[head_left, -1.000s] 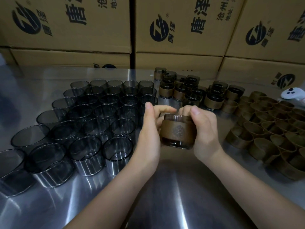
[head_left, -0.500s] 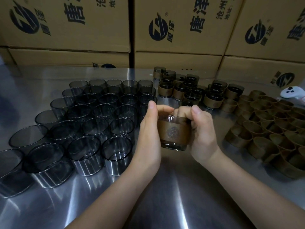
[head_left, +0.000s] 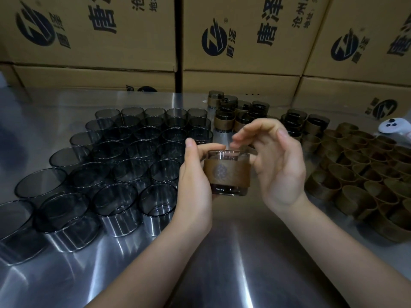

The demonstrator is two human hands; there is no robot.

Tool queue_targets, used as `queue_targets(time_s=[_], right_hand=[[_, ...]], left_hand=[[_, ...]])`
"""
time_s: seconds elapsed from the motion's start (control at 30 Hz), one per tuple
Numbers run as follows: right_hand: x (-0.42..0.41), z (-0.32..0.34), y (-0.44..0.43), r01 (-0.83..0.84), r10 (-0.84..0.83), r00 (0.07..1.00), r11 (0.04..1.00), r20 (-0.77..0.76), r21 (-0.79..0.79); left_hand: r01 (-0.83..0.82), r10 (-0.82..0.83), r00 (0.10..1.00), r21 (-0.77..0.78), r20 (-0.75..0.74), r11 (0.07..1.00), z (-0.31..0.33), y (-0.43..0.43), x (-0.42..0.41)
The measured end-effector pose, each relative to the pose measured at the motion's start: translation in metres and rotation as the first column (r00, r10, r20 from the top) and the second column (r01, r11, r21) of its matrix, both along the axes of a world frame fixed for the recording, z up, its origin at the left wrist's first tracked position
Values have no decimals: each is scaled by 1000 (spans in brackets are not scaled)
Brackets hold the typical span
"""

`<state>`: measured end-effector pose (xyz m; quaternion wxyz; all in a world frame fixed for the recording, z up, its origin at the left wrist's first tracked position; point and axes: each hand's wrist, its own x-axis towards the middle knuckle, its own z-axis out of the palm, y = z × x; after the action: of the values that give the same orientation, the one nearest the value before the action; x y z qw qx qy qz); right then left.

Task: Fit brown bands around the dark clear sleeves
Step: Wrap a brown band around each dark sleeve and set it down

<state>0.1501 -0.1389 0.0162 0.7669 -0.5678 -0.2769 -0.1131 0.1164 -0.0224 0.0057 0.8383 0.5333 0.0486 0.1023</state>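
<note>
Between the two hands, head view: a dark clear round plastic sleeve [head_left: 226, 190] is held upright above the shiny steel table [head_left: 222, 252]. A brown leather-like band [head_left: 229, 174] with a pale round emblem is wrapped round its middle, with clear rim showing above it and clear base below.
Left hand: the left hand [head_left: 195, 181] grips the sleeve from its left side, with the thumb [head_left: 191, 146] up at the near rim and the fingers curled round behind.
Right hand: the right hand [head_left: 278, 161] holds nothing. Its fingers [head_left: 251, 127] are loosely bent and spread, just above and to the right of the rim. The tips are blurred, so I cannot tell if one brushes the far edge.
Change: half a second ago both hands clasped the banded sleeve. Now the right one has come off it and the left carries it alone.
Meaning: the band looks level and fully seated, so I judge this piece finished and ready to be set down.
Left of the left fingers: bare dark clear sleeves [head_left: 115, 196] stand in rows, not yet banded.
Beyond the fingertips: banded sleeves [head_left: 224, 120] stand grouped, the likely place for this one.
Right of the right fingers: loose brown bands [head_left: 355, 174] lie massed, with a white controller [head_left: 393, 128] past them.
Farthest back: printed cardboard boxes [head_left: 89, 30] are stacked behind the table.
</note>
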Motion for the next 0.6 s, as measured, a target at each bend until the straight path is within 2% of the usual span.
queue_targets(time_s=[0.1, 0.2, 0.37, 0.43, 0.53, 0.6], right_hand=[[2, 2, -5, 88, -87, 996, 994, 22, -64], [2, 5, -7, 177, -147, 980, 953, 134, -248], [-1, 3, 1, 224, -113, 969, 783, 221, -581], [0, 2, 4, 197, -107, 978, 755, 180, -625], [2, 2, 2, 112, -91, 994, 802, 65, -587], [4, 2, -1, 139, -137, 990, 827, 43, -545]], left_hand=[[3, -4, 1000, -36, -8, 999, -1, 0, 1], [-5, 4, 1000, -31, -12, 999, -3, 0, 4], [-52, 50, 998, 73, 24, 996, -6, 1, 6], [-42, 40, 999, 117, 24, 992, -7, 1, 6], [-23, 23, 1000, 127, 0, 992, -7, 2, 5], [-13, 14, 1000, 130, -3, 991, -5, 2, 5]])
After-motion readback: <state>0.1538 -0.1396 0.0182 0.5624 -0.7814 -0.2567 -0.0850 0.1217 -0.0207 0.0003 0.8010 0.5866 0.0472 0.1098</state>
